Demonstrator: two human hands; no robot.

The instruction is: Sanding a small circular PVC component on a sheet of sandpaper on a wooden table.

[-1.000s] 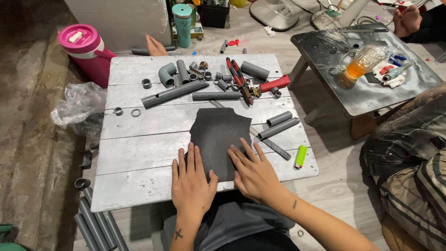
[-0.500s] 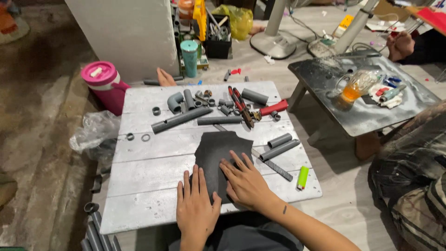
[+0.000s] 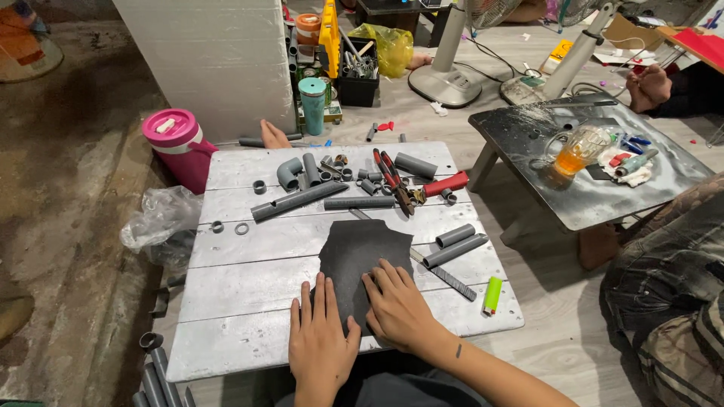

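Head view, looking down on a low white plank surface [image 3: 249, 301]. Both hands lie flat, palms down, fingers spread, at the near edge. Left hand [image 3: 320, 343] rests with its fingertips on the near left edge of a dark grey sheet [image 3: 362, 256]; nothing held, grip open. Right hand [image 3: 396, 305] presses flat on the sheet's near right part; grip open as well, nothing clasped. Sheet lies flat in the middle of the surface, irregular outline, its near end partly under the hands.

Around it: two short grey pipe pieces [image 3: 455, 243] just right of the sheet, a dark flat file [image 3: 451, 280] lying diagonally below them, a lime-green lighter [image 3: 492, 295] near the right edge. Beyond the sheet, a long grey pipe [image 3: 298, 200], a grey elbow fitting [image 3: 287, 172], small rings and couplings, and red-handled pliers [image 3: 392, 179] among them.

Off the surface: a pink jug [image 3: 179, 147] at the far left corner on the floor, a crumpled clear plastic bag [image 3: 158, 222] beside the left edge, a teal tumbler [image 3: 312, 105] farther back. To the right, a second dark low table [image 3: 588, 203] with a glass mug of orange liquid [image 3: 575, 153]. Another person's patterned trouser leg [image 3: 671, 286] shows at the right edge.
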